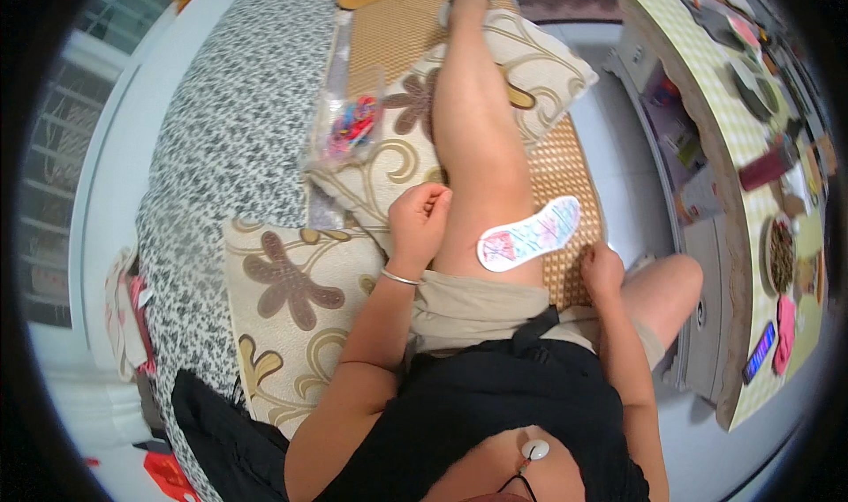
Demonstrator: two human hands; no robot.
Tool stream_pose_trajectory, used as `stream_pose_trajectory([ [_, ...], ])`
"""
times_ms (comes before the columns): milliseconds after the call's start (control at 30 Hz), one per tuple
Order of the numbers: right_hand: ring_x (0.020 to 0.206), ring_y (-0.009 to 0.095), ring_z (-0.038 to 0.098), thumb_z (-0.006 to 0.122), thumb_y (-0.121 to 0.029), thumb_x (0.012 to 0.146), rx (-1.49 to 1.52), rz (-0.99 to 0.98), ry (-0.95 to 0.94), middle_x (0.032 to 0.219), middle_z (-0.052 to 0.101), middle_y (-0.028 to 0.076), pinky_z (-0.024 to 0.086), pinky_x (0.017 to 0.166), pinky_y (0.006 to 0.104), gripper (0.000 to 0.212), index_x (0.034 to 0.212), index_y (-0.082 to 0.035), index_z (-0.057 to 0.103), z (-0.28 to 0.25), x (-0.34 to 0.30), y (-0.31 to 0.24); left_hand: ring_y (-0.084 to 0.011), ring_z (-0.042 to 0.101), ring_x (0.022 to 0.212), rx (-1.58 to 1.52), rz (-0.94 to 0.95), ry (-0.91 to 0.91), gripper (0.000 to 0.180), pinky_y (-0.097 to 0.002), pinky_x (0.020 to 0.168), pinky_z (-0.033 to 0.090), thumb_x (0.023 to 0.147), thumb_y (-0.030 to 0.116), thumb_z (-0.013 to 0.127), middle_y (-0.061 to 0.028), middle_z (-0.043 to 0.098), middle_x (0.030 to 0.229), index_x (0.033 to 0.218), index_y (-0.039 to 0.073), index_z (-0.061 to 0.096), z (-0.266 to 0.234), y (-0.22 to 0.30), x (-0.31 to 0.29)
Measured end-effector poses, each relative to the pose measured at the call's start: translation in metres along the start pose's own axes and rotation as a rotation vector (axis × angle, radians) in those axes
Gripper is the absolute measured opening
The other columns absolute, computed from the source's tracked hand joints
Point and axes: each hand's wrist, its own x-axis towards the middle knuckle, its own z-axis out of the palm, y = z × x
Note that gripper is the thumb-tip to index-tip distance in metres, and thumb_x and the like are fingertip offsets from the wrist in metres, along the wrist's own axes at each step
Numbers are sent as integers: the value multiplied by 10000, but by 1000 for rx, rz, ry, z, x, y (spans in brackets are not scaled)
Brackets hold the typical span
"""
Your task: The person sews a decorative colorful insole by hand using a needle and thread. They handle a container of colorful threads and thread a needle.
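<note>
A white insole point(530, 234) with red, blue and purple patterning lies slantwise across my outstretched leg, its right end reaching over the woven mat. To the left of that leg, my left hand point(419, 222) is closed with its fingers curled toward the thumb, apart from the insole. If anything is pinched there, it is too small to make out. My right hand point(601, 271) is just below and right of the insole's far end, fingers curled together. What it may hold is hidden.
A clear plastic box point(352, 127) of colourful bundles rests on a patterned cushion point(406, 162). Another patterned cushion point(291, 325) is beside my left arm. On the right, a table with a checked cloth point(707, 87) carries a dark red bottle point(767, 166), a bowl point(779, 255) and a phone point(760, 353).
</note>
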Motion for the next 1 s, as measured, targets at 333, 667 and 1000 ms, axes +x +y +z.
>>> stream_pose_trajectory([
  [333, 712, 368, 604, 558, -147, 797, -35, -11, -3, 755, 619, 182, 474, 631, 460, 97, 805, -51, 570, -4, -10, -7, -209, 592, 591, 655, 100, 390, 102, -302, 594, 472, 733, 104, 653, -96, 639, 712, 791, 21, 654, -128, -27, 105],
  [667, 720, 384, 588, 578, -110, 787, 38, -53, 32, 774, 615, 186, 464, 630, 452, 81, 812, -32, 575, -3, -10, 0, -212, 613, 623, 769, -74, -40, 90, -316, 611, 481, 664, 102, 682, -102, 646, 679, 722, 36, 664, -157, -41, 173],
  [1000, 752, 384, 580, 579, -112, 794, 23, -48, -14, 810, 608, 192, 464, 650, 453, 98, 828, -20, 576, -5, -11, -4, -204, 617, 573, 1015, -374, -326, 193, -321, 552, 473, 702, 200, 680, -136, 624, 633, 650, 18, 640, -197, 1, 159],
])
